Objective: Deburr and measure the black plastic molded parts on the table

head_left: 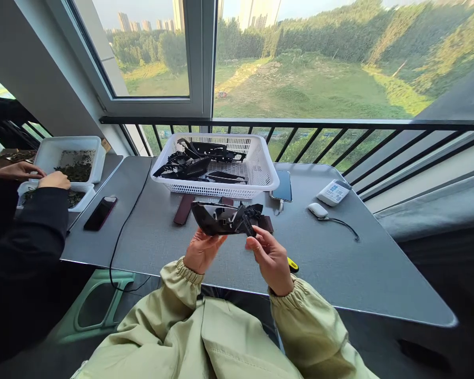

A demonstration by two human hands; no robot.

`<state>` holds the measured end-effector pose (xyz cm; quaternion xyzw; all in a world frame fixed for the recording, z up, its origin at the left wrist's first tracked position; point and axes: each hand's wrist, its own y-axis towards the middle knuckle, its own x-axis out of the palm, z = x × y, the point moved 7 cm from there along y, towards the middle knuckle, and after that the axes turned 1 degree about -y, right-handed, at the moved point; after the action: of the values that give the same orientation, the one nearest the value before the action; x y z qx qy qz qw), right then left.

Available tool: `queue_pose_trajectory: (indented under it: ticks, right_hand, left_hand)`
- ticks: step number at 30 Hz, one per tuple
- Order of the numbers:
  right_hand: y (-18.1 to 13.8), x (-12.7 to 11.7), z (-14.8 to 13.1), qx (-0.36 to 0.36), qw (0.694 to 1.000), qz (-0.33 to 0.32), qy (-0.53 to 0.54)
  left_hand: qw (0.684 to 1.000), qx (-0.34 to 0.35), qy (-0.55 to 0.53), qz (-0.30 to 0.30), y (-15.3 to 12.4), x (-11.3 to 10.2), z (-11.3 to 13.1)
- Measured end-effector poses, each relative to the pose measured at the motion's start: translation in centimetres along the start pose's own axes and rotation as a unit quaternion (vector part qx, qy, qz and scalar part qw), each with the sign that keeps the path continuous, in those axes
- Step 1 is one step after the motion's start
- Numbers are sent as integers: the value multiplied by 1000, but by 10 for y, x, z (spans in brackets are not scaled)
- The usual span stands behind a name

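A black moulded plastic part (217,221) with clips and a hollow inner side is held up above the near part of the table. My left hand (203,249) is closed on its lower left edge from below. The thumb and fingers of my right hand (270,257) pinch a narrow dark piece at its right end; I cannot tell whether that piece is separate from it. Behind it stands a white plastic basket (217,188) with several similar black plastic parts (189,163) inside. Dark red-brown flat pieces (184,209) lie on the table between basket and hands.
A yellow-and-black handle (293,265) lies beside my right wrist. Rightward are a phone (282,185), a white packet (334,192) and a white earbud case (318,210) with a cord. At left, a black cable (124,231), another phone (100,213) and a co-worker's hands (54,180) over white tubs.
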<state>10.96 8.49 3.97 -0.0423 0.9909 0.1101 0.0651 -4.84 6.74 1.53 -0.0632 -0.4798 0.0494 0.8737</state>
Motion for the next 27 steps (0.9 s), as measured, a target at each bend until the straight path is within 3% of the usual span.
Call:
queue_pose_trajectory:
  ticks: [5,8,11,18,27]
  right_hand:
    - [-6,7,5,5,999,32,-5]
    - [-7,7,5,0,999,25,-38]
    - [-7,9,1,-24,996,2,-82]
    - [-6,-8,-17,-52,980,9,-191]
    - [-10,-22,-31,-95,945,23,-312]
  left_hand:
    - [991,-97,-30,-88,-7,15,-14]
    - [977,-177,-80,-88,-8,11,-17]
    - [971,-214,-77,-73,-6,3,-17]
    - [993,-101,53,-38,-5,-1,-5]
    - [984,-29,177,-18,-8,-7,4]
